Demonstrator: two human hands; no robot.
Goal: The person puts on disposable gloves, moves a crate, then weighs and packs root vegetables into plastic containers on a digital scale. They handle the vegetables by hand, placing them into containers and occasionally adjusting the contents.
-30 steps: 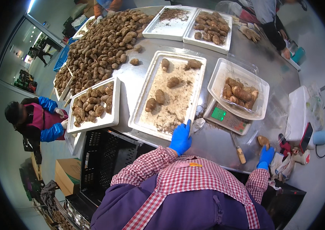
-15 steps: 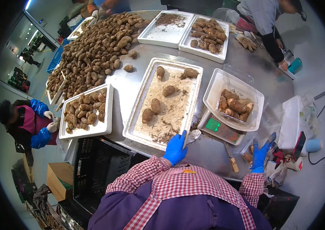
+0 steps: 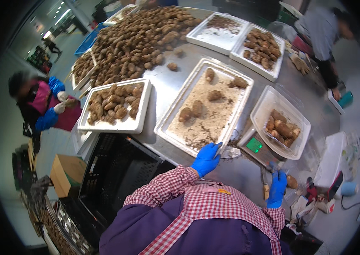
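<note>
My left hand (image 3: pixel 206 160), in a blue glove, is at the near right corner of a white foam tray (image 3: pixel 161 129). Its fingers are bent at the rim around something thin that I cannot make out. Several brown taro tubers (image 3: pixel 214 95) and loose soil lie in that tray. My right hand (image 3: pixel 277 189), also blue-gloved, is just below the scale (image 3: pixel 258 148), fingers apart and holding nothing. Beside it lie a wooden-handled knife (image 3: pixel 266 187) and a tuber (image 3: pixel 291 182). A white tub (image 3: pixel 259 108) on the scale holds a clear box of tubers (image 3: pixel 282 128).
A large heap of taro (image 3: pixel 124 53) covers the far left. A foam tray of tubers (image 3: pixel 141 124) stands nearer. Two more trays (image 3: pixel 214 44) are at the back. A black crate (image 3: pixel 99 170) stands at the near edge. Co-workers (image 3: pixel 46 100) are at left and far right.
The view has shifted, so the table sits further right in it. My right hand has moved leftward, from beside the small package to below the scale. My left hand stays by the tray corner.
</note>
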